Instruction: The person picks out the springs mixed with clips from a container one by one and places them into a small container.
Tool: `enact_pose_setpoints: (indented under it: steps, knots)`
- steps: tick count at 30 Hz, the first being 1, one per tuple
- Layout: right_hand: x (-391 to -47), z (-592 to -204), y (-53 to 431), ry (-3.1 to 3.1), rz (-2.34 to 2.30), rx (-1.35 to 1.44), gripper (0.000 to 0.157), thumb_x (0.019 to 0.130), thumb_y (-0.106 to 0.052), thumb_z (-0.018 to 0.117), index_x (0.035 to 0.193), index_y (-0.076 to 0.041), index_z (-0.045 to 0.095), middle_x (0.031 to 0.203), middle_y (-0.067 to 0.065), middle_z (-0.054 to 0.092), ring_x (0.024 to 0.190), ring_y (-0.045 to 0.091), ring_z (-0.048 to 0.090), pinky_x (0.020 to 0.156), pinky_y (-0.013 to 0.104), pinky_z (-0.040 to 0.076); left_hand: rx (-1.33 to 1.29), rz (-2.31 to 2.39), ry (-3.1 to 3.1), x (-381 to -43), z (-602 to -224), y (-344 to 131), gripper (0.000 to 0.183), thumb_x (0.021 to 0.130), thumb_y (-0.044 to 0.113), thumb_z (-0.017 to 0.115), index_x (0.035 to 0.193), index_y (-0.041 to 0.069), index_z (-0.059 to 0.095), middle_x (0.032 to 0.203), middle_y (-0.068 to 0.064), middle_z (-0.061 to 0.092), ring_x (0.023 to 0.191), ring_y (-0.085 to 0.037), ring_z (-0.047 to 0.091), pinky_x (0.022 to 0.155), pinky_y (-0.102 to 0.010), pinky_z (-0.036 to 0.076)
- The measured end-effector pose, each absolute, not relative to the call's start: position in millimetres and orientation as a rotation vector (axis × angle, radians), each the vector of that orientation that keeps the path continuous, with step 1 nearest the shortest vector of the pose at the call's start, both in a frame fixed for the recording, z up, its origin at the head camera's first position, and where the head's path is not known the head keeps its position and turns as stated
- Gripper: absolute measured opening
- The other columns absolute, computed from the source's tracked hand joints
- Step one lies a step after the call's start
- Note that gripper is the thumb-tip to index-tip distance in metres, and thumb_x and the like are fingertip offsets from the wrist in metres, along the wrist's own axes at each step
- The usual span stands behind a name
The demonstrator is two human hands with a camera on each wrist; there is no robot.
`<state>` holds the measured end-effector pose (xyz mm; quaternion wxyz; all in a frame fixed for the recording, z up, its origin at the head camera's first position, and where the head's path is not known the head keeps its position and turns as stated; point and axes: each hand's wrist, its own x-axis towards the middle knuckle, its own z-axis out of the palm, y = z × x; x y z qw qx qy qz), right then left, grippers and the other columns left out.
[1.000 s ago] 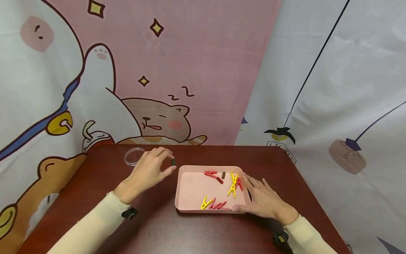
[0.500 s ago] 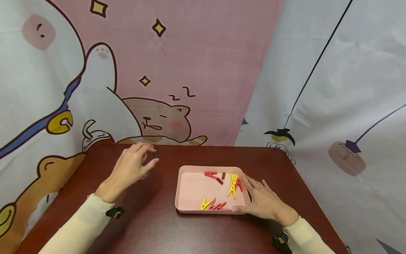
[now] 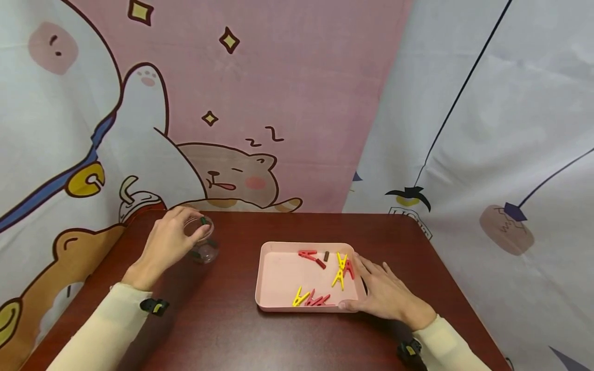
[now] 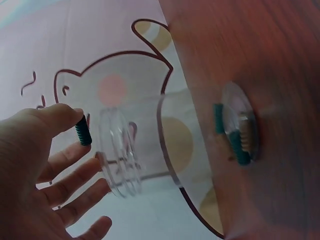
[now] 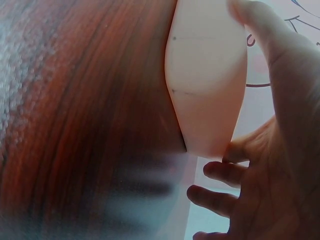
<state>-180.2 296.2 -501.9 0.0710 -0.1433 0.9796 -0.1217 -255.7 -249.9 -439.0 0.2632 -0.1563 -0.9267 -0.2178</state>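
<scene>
Thumb and index finger of my left hand (image 3: 164,245) pinch a small green ridged cylinder (image 4: 83,131) at the mouth of a clear jar (image 4: 170,145). Green and tan ridged cylinders (image 4: 242,147) lie at the jar's bottom. To the right, my right hand (image 3: 389,294) rests on the right end of a pink tray (image 3: 278,281), its thumb at the near rim and its fingers extended along the side. The tray holds red and yellow clothespins (image 3: 300,297), a brown cylinder (image 3: 327,256) and a dark red cylinder (image 3: 320,264).
Both containers stand on a dark reddish-brown table (image 3: 232,335). Behind it hangs a cloth backdrop (image 3: 301,103) with cartoon animals. The jar is near the table's far left edge, apart from the tray.
From beside the tray, my left hand has moved left to the jar's mouth, still pinching the green cylinder. My right hand and the tray have stayed in place.
</scene>
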Motion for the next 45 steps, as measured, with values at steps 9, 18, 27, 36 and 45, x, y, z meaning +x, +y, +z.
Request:
enact_pose_setpoints:
  steps: [9,18,27,36,45]
  knots:
    - [-180,-500,297,2.949,-0.382,-0.450,0.140,0.086,-0.095,0.074,0.184,-0.005,0.030,0.185,0.024,0.044,0.166,0.050,0.052,0.135,0.087,0.027,-0.316,-0.638,-2.622,-258,-447,-263,0.040,0.102,0.028,0.092,0.131,0.002,0.081,0.138,-0.027,0.078,0.123,-0.052,0.076,0.100,-0.073,0.061]
    - [-180,-501,296,2.938,-0.405,-0.429,0.140,0.086,-0.094,0.075,0.184,-0.005,0.029,0.186,0.024,0.043,0.166,0.052,0.051,0.136,0.087,0.025,-0.289,-0.666,-2.662,-259,-448,-264,0.042,0.104,0.033,0.091,0.133,0.004,0.081,0.142,-0.025,0.077,0.117,-0.047,0.076,0.091,-0.068,0.062]
    - [-178,-501,297,2.940,-0.409,-0.421,0.143,0.084,-0.096,0.075,0.185,-0.007,0.027,0.185,0.024,0.044,0.165,0.051,0.053,0.136,0.086,0.026,-0.285,-0.688,-2.668,-260,-447,-266,0.063,0.104,0.048,0.089,0.146,0.004,0.073,0.146,-0.025,0.076,0.128,-0.050,0.075,0.102,-0.073,0.060]
    - [-178,-502,297,2.937,-0.411,-0.414,0.142,0.085,-0.096,0.074,0.186,-0.009,0.025,0.185,0.024,0.044,0.165,0.052,0.053,0.136,0.086,0.026,-0.276,-0.692,-2.672,-259,-446,-265,0.074,0.104,0.056,0.087,0.154,0.005,0.068,0.155,-0.027,0.071,0.137,-0.056,0.069,0.108,-0.078,0.055]
    - [-179,-504,298,2.939,-0.413,-0.427,0.143,0.085,-0.097,0.074,0.185,-0.007,0.026,0.185,0.024,0.043,0.165,0.051,0.052,0.136,0.085,0.026,-0.283,-0.695,-2.669,-257,-444,-261,0.073,0.103,0.056,0.087,0.154,0.007,0.070,0.156,-0.026,0.070,0.139,-0.056,0.068,0.108,-0.079,0.054]
